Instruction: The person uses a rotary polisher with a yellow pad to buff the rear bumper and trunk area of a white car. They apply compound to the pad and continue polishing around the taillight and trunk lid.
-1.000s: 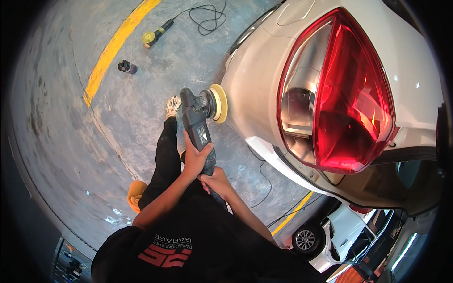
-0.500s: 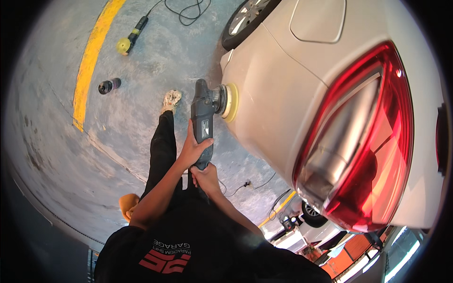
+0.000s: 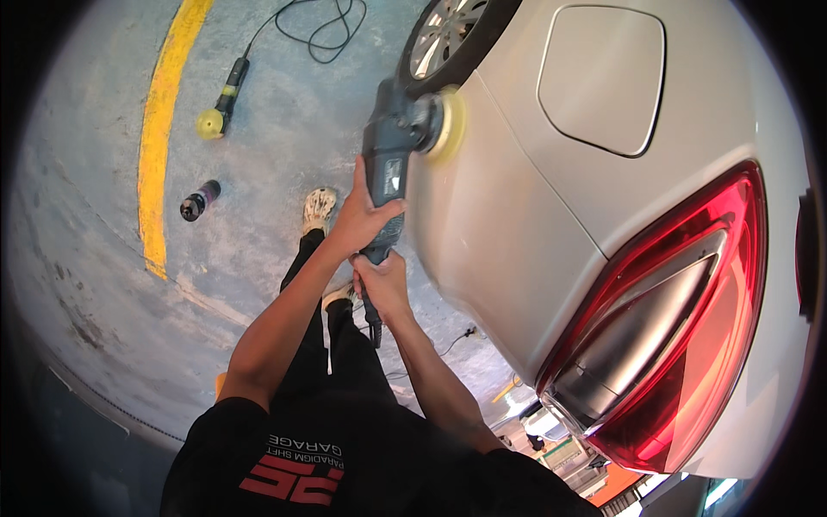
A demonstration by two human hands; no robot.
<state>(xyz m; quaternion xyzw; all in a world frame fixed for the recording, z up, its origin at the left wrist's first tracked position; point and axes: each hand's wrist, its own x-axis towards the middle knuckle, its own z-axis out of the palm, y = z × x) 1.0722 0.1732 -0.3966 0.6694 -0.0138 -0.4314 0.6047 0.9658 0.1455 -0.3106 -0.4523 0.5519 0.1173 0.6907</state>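
A dark grey power polisher (image 3: 388,142) extends away from me beside a pale car (image 3: 508,198). My left hand (image 3: 365,215) is closed round the middle of its body, the thumb lying across the top. Nearer to me, my right hand (image 3: 384,280) wraps the rear end of the grip, where the power cord (image 3: 372,323) hangs down. The polisher's round yellow foam pad (image 3: 450,125) faces the bodywork near the rear wheel (image 3: 448,43) and looks pressed to it. Motion blurs the pad's edge.
A red tail light (image 3: 672,319) and a fuel flap (image 3: 603,82) lie along the car's side. On the floor to the left are a second polisher (image 3: 226,103) with a looped cord, a dark bottle (image 3: 201,200) and a yellow painted line (image 3: 159,138). My shoes stand below my hands.
Both hands have carried the polisher away from me along the bumper, closer to the rear wheel. My view has shifted too, and my second shoe now shows.
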